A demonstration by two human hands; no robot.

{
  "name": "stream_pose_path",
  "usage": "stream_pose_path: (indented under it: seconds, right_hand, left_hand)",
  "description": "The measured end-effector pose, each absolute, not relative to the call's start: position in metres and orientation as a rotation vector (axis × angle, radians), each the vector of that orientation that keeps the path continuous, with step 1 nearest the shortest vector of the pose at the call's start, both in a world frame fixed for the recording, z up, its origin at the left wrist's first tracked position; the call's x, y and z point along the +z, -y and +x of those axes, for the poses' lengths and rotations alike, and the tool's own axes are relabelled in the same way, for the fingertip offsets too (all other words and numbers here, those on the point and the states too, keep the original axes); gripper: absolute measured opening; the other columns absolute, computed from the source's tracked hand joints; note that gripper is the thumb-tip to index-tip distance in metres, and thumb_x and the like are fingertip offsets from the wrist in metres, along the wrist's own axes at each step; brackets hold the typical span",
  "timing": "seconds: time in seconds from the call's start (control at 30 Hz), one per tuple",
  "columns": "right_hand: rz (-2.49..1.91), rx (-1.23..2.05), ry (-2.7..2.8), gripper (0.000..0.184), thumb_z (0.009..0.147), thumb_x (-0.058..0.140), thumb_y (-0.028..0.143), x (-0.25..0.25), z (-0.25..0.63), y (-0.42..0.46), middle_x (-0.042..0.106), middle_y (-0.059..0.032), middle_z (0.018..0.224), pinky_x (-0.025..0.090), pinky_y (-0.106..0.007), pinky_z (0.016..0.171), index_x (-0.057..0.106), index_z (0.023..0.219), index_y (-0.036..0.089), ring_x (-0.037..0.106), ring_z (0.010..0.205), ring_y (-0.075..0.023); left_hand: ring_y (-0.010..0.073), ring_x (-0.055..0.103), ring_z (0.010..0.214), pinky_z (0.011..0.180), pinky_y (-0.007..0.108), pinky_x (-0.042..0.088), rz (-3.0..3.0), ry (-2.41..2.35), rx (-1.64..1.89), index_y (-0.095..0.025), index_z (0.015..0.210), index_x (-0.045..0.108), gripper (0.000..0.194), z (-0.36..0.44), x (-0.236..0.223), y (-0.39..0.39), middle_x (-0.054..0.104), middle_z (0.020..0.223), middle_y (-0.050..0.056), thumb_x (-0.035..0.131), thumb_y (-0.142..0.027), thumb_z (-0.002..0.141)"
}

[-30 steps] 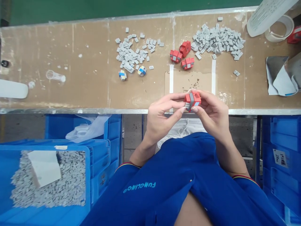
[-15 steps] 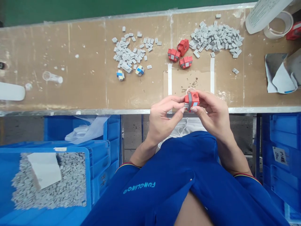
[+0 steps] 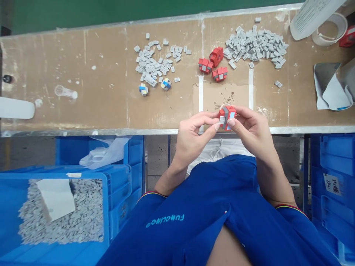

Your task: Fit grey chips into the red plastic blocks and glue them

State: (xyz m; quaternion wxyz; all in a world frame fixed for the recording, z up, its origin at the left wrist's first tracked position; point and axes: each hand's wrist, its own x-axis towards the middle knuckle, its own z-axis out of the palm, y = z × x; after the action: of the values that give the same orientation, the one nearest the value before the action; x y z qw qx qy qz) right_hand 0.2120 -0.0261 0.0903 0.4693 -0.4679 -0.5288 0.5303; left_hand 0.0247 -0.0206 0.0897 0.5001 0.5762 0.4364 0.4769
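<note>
- The bench (image 3: pixel 91 92) ran across the view, with a blue crate (image 3: pixel 104 210) below it on the left.
- Grey chips (image 3: pixel 256 44) lay heaped on the bench, three red blocks (image 3: pixel 213 64) sitting beside them.
- The left hand (image 3: pixel 194 138) and right hand (image 3: pixel 251 135) were closed on a red block (image 3: pixel 226 118), pinching it in their fingertips above a cardboard sheet (image 3: pixel 222 94) near the bench's front edge.
- Since the earlier view, the block had turned, its grey band now leaning.
- It was squat, showing no clear long axis.
</note>
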Motion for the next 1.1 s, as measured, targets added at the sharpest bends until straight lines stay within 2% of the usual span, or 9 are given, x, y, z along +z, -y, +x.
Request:
stream_pose_path:
  seconds: [0.2, 0.4, 0.6, 0.73, 0.93, 1.1]
  right_hand:
    - [-1.154, 1.23, 1.331, 0.045, 0.092, 0.079, 0.054, 0.086, 0.212, 0.029, 0.08, -0.0102, 0.122, 0.067, -0.04, 0.095, 0.073, 0.125, 0.022, 0.077, 0.113, -0.0252]
    - [-1.076, 1.179, 1.371, 0.038, 0.097, 0.077, 0.044, 0.086, 0.213, 0.033, 0.077, -0.0096, 0.127, 0.066, -0.039, 0.1, 0.073, 0.128, 0.023, 0.077, 0.113, -0.0233]
    - [-1.065, 1.249, 1.293, 0.036, 0.096, 0.077, 0.047, 0.079, 0.213, 0.035, 0.077, -0.0067, 0.125, 0.064, -0.039, 0.104, 0.072, 0.125, 0.026, 0.075, 0.118, -0.0235]
    - [-0.958, 1.353, 1.108, 0.032, 0.095, 0.078, 0.046, 0.069, 0.21, 0.039, 0.072, -0.0044, 0.133, 0.061, -0.041, 0.109, 0.069, 0.123, 0.032, 0.072, 0.123, -0.0224]
    - [-0.82, 1.487, 0.846, 0.041, 0.089, 0.083, 0.049, 0.059, 0.196, 0.047, 0.069, 0.0006, 0.132, 0.065, -0.034, 0.096, 0.064, 0.125, 0.039, 0.072, 0.111, -0.0173]
    - [-0.841, 1.565, 0.903, 0.051, 0.09, 0.078, 0.059, 0.049, 0.191, 0.049, 0.07, -0.0039, 0.126, 0.066, -0.04, 0.092, 0.06, 0.132, 0.036, 0.072, 0.108, -0.0214]
  left_hand:
    - [0.0213, 0.078, 0.105, 0.099, 0.039, 0.06, 1.387, -1.031, 1.164, -0.025, 0.091, 0.084, 0.005, 0.027, 0.088, 0.02, 0.083, 0.108, 0.006, 0.081, -0.029, 0.091]
    - [0.0202, 0.078, 0.101, 0.093, 0.037, 0.061, 1.471, -1.04, 1.2, -0.024, 0.091, 0.083, 0.006, 0.029, 0.088, 0.024, 0.083, 0.106, 0.006, 0.081, -0.029, 0.092]
    - [0.0189, 0.078, 0.103, 0.094, 0.035, 0.061, 1.548, -1.036, 1.176, -0.022, 0.095, 0.083, 0.006, 0.027, 0.09, 0.024, 0.082, 0.106, 0.006, 0.077, -0.023, 0.094]
    - [0.0211, 0.075, 0.117, 0.102, 0.039, 0.06, 1.758, -1.004, 1.169, -0.024, 0.111, 0.08, 0.016, 0.03, 0.096, 0.026, 0.08, 0.123, 0.008, 0.072, -0.02, 0.098]
    - [0.0285, 0.064, 0.141, 0.118, 0.05, 0.052, 1.899, -0.913, 1.339, -0.026, 0.146, 0.059, 0.05, 0.041, 0.083, 0.029, 0.068, 0.148, 0.014, 0.073, -0.032, 0.099]
    - [0.0295, 0.063, 0.142, 0.117, 0.05, 0.054, 2.007, -0.888, 1.337, -0.026, 0.146, 0.06, 0.044, 0.036, 0.075, 0.025, 0.064, 0.154, 0.014, 0.066, -0.03, 0.103]
